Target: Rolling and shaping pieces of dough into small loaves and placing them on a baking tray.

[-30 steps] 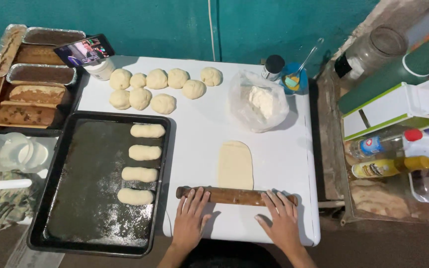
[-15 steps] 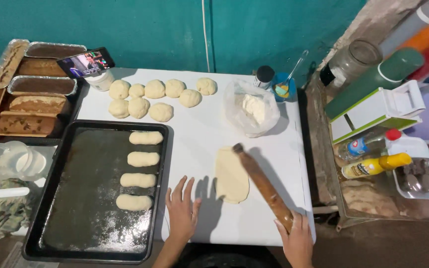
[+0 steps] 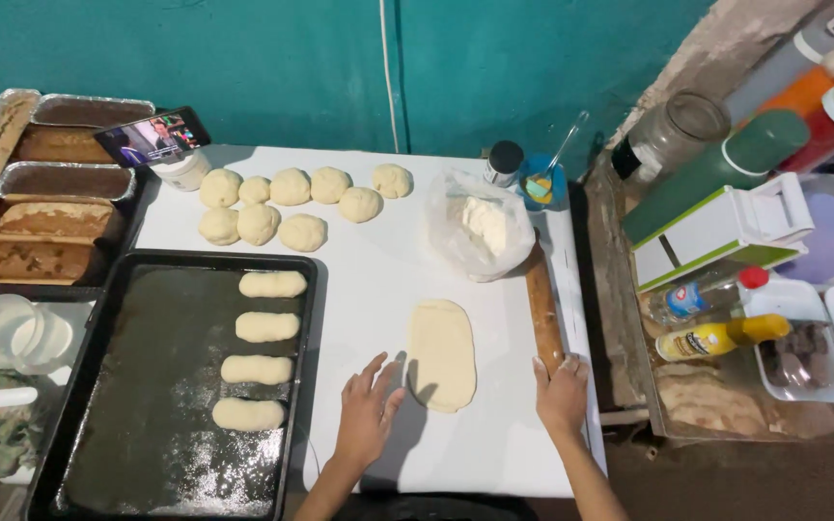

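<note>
My left hand [image 3: 367, 413] lies flat on the white tabletop [image 3: 378, 275], fingers [image 3: 375, 368] spread wide and holding nothing, the tips just beside the lower left edge of the dough sheet [image 3: 442, 353]. The wrist runs straight down toward me, palm down.

My right hand [image 3: 561, 394] is curled over the near end of the wooden rolling pin [image 3: 543, 304], fingers wrapped on it, forearm angling in from the lower right. The pin lies along the right edge of the tabletop, pointing away from me, apart from the dough.

The dough sheet is a flattened oval lying lengthwise between my two hands, nearer the left one.

Beyond the far end of the pin sits a plastic bag [image 3: 480, 224] with white dough in it, touching or almost touching the pin. Farther back, a cluster of dough balls [image 3: 291, 203] rests on the tabletop. To my left, a dark floured tray [image 3: 147, 386] holds four shaped rolls [image 3: 261, 349] in a column. Past it, at the far left, foil pans [image 3: 50, 183] hold baked loaves.
</note>
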